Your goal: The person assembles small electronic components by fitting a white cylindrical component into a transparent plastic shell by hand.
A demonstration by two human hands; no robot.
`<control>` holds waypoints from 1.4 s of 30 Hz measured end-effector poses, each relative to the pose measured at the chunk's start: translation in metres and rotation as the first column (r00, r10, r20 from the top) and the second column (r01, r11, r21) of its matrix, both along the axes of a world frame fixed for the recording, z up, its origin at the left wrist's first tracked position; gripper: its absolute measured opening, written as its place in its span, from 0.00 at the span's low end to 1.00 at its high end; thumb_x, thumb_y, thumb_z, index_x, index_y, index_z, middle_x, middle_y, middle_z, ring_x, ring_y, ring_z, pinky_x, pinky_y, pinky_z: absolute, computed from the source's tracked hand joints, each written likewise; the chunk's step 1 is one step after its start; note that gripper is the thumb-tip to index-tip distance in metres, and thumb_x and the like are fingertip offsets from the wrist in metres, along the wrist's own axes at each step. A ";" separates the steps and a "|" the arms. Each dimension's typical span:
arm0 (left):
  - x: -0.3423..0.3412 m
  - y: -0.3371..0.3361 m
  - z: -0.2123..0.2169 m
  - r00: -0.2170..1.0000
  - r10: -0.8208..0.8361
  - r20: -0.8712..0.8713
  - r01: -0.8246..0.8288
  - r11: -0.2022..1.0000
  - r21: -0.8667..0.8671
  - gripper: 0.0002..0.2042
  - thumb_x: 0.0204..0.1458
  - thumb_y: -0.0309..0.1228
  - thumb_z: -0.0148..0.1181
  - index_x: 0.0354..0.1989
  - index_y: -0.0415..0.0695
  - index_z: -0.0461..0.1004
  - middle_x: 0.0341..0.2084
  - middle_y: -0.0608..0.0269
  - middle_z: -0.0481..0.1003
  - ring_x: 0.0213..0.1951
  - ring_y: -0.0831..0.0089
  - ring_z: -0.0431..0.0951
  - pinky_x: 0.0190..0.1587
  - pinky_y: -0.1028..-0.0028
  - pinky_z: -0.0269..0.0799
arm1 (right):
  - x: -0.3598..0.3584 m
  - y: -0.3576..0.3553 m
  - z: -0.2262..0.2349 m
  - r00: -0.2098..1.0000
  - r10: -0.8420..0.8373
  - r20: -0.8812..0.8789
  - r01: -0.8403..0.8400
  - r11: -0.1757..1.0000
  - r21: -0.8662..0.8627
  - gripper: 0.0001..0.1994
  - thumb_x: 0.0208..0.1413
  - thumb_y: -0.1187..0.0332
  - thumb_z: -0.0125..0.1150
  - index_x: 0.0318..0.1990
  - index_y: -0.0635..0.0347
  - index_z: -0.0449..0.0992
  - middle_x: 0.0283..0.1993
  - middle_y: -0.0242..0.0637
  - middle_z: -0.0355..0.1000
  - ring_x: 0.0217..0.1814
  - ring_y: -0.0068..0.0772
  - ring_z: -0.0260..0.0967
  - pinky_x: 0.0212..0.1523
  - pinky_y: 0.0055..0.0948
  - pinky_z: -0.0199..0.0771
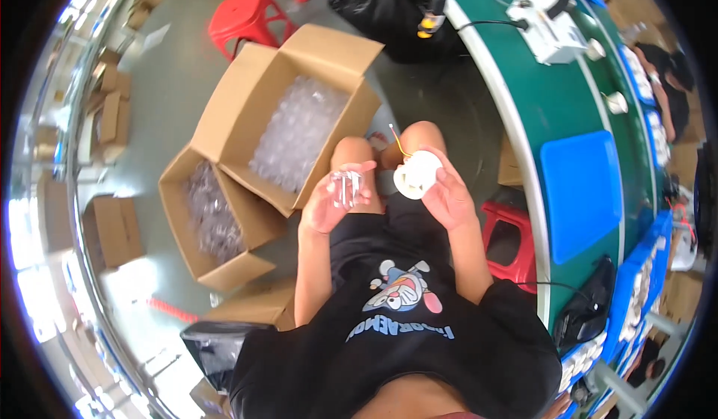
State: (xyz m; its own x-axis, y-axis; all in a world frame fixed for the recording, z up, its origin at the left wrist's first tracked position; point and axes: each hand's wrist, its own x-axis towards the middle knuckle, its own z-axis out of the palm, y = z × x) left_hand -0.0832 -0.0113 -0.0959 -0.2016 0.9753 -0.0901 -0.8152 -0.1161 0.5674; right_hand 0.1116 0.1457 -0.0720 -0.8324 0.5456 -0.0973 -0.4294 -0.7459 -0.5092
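My left hand (327, 204) is closed around a clear plastic cup-like part (347, 189), held above my left thigh. In my right hand (449, 195) is a round white housing (419, 174) with an opening on one side; thin yellow and red wires (400, 142) rise from it to a small connector. The two parts are apart, at about the same height over my lap. Left of my knees stands a large open cardboard box (247, 82) filled with translucent plastic pieces (299, 131). A smaller open box (179, 176) beside it holds clear plastic parts (213, 213).
To my right runs a green worktable (516, 97) with a blue tray (583, 195) and a white device (546, 26). Red stools (243, 15) stand ahead and beside me. A black bag (374, 8) lies ahead. Other people (666, 82) sit beyond the table.
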 end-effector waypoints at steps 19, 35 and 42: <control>0.012 -0.005 0.026 0.989 0.123 0.077 -0.121 0.992 -0.032 0.23 0.62 0.43 0.49 0.56 0.35 0.65 0.50 0.46 0.73 0.45 0.60 0.78 0.51 0.64 0.75 | 0.032 -0.032 0.033 0.968 0.111 0.225 -0.169 0.950 0.261 0.25 0.56 0.68 0.60 0.60 0.65 0.64 0.59 0.44 0.67 0.61 0.35 0.66 0.62 0.35 0.64; 0.047 -0.004 0.041 0.925 0.351 -0.145 -0.370 0.918 -0.140 0.19 0.63 0.33 0.49 0.59 0.37 0.63 0.51 0.58 0.71 0.52 0.63 0.75 0.56 0.63 0.70 | 0.008 -0.062 0.055 0.885 -0.206 0.418 -0.235 0.577 0.782 0.28 0.47 0.82 0.61 0.60 0.64 0.64 0.61 0.41 0.57 0.63 0.32 0.61 0.58 0.29 0.67; 0.052 -0.006 0.040 0.920 0.287 -0.265 -0.331 0.933 -0.138 0.24 0.59 0.30 0.54 0.63 0.37 0.60 0.52 0.55 0.71 0.54 0.62 0.73 0.58 0.63 0.68 | 0.011 -0.054 0.048 0.898 -0.217 0.382 -0.149 0.669 0.728 0.25 0.49 0.82 0.61 0.57 0.63 0.66 0.58 0.40 0.60 0.59 0.32 0.65 0.52 0.28 0.73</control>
State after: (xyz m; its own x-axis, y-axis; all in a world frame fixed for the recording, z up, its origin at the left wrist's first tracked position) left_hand -0.0316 -0.0171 -0.0562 -0.5275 0.8329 -0.1675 -0.5939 -0.2206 0.7737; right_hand 0.1225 0.0913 -0.0240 -0.7885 0.6146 0.0236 -0.0642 -0.0441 -0.9970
